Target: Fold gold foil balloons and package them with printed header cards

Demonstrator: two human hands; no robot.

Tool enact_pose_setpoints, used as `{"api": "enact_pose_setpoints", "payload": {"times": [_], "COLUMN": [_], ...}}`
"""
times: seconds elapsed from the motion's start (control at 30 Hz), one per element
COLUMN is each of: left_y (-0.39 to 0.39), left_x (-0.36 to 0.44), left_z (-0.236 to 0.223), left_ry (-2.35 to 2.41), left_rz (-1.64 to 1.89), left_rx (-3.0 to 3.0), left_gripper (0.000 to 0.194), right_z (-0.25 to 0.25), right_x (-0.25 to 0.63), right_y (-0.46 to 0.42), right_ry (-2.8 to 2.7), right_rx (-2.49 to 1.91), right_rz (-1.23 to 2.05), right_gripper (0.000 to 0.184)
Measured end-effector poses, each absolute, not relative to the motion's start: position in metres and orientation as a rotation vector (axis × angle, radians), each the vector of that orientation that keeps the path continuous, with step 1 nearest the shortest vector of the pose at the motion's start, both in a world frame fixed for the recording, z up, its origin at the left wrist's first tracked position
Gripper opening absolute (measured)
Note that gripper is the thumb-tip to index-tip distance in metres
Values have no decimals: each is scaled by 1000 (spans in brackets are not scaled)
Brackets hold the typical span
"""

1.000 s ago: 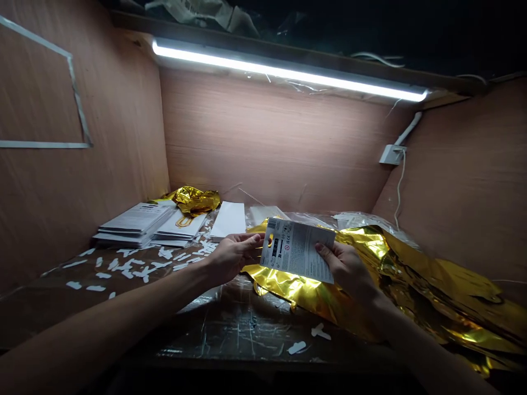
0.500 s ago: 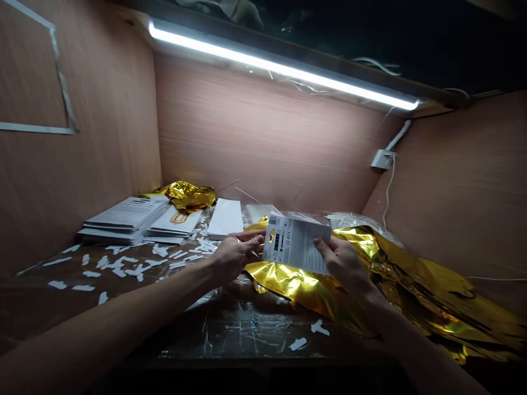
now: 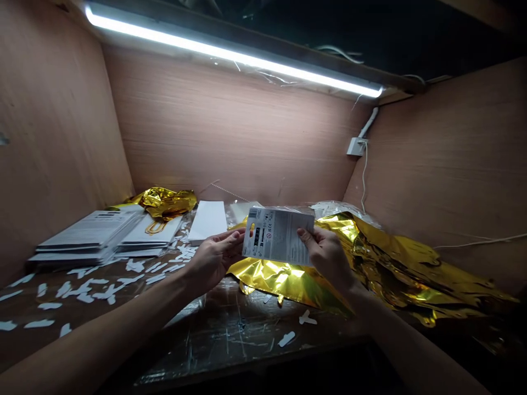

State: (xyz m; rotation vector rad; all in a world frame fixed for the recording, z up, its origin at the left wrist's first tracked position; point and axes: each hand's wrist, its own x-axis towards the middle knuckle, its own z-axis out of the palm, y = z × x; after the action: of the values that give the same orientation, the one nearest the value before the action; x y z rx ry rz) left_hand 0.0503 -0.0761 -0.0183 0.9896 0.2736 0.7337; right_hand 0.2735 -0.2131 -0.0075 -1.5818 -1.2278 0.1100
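Printed card [image 3: 278, 236] is up over the gold foil [image 3: 284, 277], back print facing the head cam, probably for reading or lining up. Right hand [image 3: 329, 255] is closed on its right edge, thumb on the face, which leaves most print uncovered. Left hand [image 3: 208, 263] is half curled at the hang-hole end, can't tell if it grips. Card stack [image 3: 84, 230] sits left, likely for easy reach

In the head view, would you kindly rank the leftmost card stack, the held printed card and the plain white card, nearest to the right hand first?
1. Printed card: gripped by the right hand.
2. Plain white card: left, beyond the left hand.
3. Leftmost card stack: far left.
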Motion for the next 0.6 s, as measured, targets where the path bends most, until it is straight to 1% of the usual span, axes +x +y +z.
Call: {"api": "enact_pose_setpoints", "payload": {"times": [0.1,0.2,0.37,0.53,0.6], "left_y": [-80,-83,-84,-83,-81], "left_x": [50,50,48,48,49], "left_z": [-17,-17,-17,-18,-19], "left_ry": [246,205,200,210,243], "left_rz": [707,689,741,772,811], "left_rx": [997,997,1006,1061,1076], "left_gripper": [26,28,29,42,44], "right_z": [-5,-10,-21,-19,-17], "right_x": [275,270,255,254,255], "right_y": [-219,-219,-213,-216,-218], "right_ry": [-1263,-1241,-1110,-1064,-1037], "right_rx": [-1642,-1620,-1433,-1335,-1297], "right_rz": [-74,-79,168,316,476], "right_gripper": [47,49,46,46,46]}}
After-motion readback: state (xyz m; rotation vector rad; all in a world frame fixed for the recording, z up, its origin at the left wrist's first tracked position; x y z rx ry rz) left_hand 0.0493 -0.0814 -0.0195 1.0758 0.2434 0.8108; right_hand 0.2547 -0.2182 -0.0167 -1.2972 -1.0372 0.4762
